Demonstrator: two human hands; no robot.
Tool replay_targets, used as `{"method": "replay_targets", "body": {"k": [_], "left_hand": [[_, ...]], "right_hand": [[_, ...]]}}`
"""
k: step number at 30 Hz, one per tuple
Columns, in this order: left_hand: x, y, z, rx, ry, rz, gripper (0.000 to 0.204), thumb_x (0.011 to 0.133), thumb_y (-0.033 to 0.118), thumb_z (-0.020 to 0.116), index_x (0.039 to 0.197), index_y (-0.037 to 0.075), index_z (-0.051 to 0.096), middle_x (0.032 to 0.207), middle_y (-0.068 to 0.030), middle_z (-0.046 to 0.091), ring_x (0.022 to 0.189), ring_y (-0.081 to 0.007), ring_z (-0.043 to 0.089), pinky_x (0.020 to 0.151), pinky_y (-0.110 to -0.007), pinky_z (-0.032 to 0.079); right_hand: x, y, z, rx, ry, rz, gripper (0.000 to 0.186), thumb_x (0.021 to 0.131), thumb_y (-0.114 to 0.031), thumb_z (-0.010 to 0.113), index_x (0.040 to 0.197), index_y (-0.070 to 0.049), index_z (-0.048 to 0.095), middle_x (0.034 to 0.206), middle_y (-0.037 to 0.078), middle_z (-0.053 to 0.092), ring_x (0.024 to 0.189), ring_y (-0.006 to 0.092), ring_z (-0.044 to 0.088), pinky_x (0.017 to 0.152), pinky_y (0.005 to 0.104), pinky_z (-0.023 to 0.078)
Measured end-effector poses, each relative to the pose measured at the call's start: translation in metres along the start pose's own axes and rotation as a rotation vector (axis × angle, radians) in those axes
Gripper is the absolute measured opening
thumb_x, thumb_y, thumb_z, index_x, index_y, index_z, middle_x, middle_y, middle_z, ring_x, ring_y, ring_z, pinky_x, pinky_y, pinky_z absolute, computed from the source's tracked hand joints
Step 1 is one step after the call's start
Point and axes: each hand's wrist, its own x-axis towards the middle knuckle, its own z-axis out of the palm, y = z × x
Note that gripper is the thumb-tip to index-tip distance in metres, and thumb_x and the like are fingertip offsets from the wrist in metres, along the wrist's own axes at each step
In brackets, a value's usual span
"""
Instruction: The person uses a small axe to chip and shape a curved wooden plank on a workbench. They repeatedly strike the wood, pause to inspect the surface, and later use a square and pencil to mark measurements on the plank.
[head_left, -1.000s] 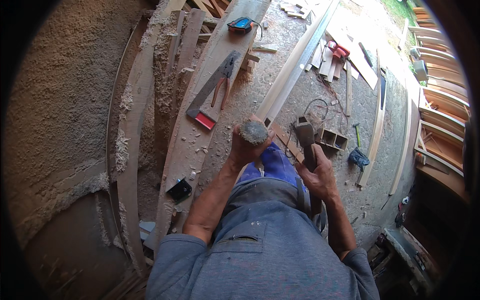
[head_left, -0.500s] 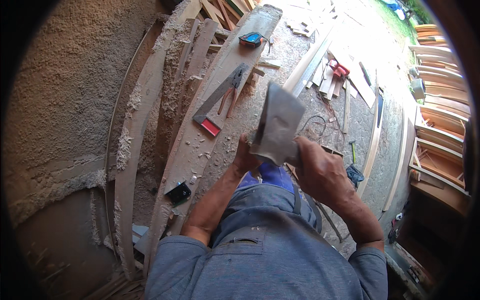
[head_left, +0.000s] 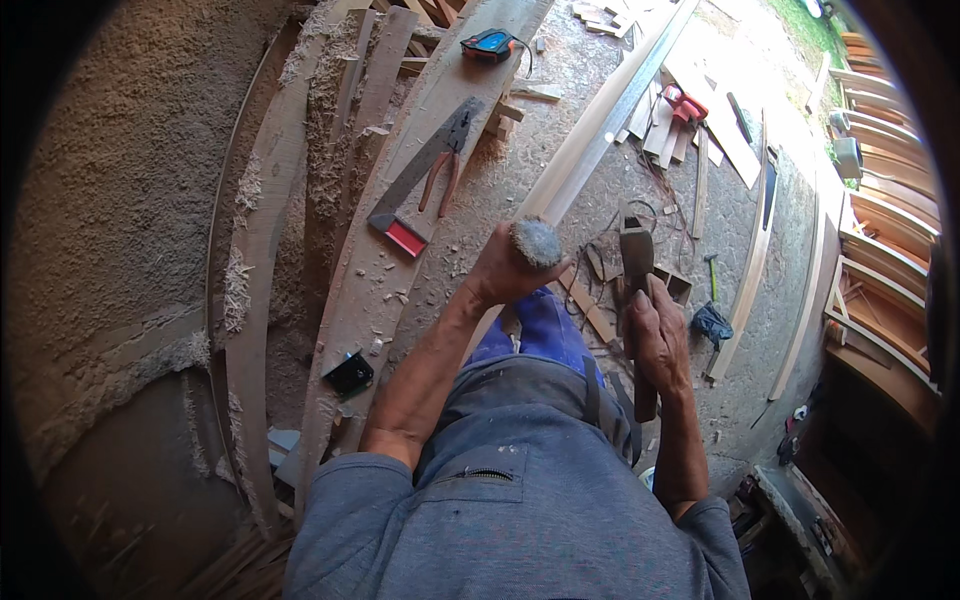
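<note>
My left hand (head_left: 494,262) is closed around a tool with a round, battered grey top (head_left: 536,243), which hides the lower part of it, at the near end of a long pale board (head_left: 600,110). To its right, my right hand (head_left: 655,340) grips the wooden handle of a hatchet-like tool with a dark metal head (head_left: 636,250), held upright beside the left hand and not touching its round top.
On a plank (head_left: 345,310) at left lie a square (head_left: 407,236), pliers (head_left: 446,185), a tape measure (head_left: 487,46) and a black object (head_left: 348,375). A rough wall (head_left: 130,180) stands left; offcuts, cables, a red tool (head_left: 683,106) and stacked curved wooden pieces (head_left: 880,280) lie rightward.
Half a second ago the metal head was raised over my left hand; it has since moved right and down, away from the round top. My left hand stays near the same place.
</note>
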Motion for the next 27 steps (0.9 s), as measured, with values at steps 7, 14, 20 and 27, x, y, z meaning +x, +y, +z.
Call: {"method": "replay_targets", "body": {"k": [7, 14, 20, 27], "left_hand": [[0.051, 0.019, -0.015, 0.230, 0.065, 0.161, 0.024, 0.080, 0.018, 0.083, 0.079, 0.000, 0.067, 0.069, -0.0090, 0.068, 0.063, -0.0158, 0.064, 0.065, -0.036, 0.055], [0.065, -0.009, 0.005, 0.115, 0.137, 0.131, 0.017, 0.083, 0.016, 0.080, 0.078, 0.002, 0.070, 0.072, -0.0085, 0.069, 0.063, -0.0196, 0.065, 0.062, -0.039, 0.051], [0.079, -0.009, 0.015, -0.050, 0.102, -0.044, 0.023, 0.082, 0.019, 0.081, 0.087, -0.001, 0.071, 0.079, -0.0111, 0.073, 0.073, -0.0155, 0.069, 0.071, -0.037, 0.056], [0.073, -0.014, 0.017, 0.006, 0.140, 0.014, 0.022, 0.082, 0.018, 0.080, 0.086, -0.001, 0.070, 0.079, -0.0117, 0.073, 0.074, -0.0174, 0.071, 0.070, -0.036, 0.057]], "right_hand": [[0.004, 0.061, 0.003, -0.206, 0.259, -0.197, 0.045, 0.086, -0.024, 0.080, 0.117, -0.001, 0.057, 0.092, 0.019, 0.070, 0.082, 0.0333, 0.071, 0.074, 0.0392, 0.054], [0.018, 0.081, 0.004, -0.238, 0.281, -0.214, 0.043, 0.083, -0.023, 0.083, 0.112, -0.003, 0.059, 0.084, 0.012, 0.068, 0.074, 0.0217, 0.065, 0.068, 0.0376, 0.052], [0.032, 0.053, -0.002, -0.254, 0.049, 0.092, 0.051, 0.084, -0.022, 0.080, 0.124, 0.000, 0.058, 0.102, 0.014, 0.070, 0.088, 0.0223, 0.065, 0.080, 0.0376, 0.052], [0.062, 0.037, -0.015, -0.205, 0.134, -0.069, 0.049, 0.086, -0.021, 0.078, 0.124, 0.001, 0.056, 0.101, 0.019, 0.072, 0.089, 0.0289, 0.072, 0.080, 0.0410, 0.055]]}}
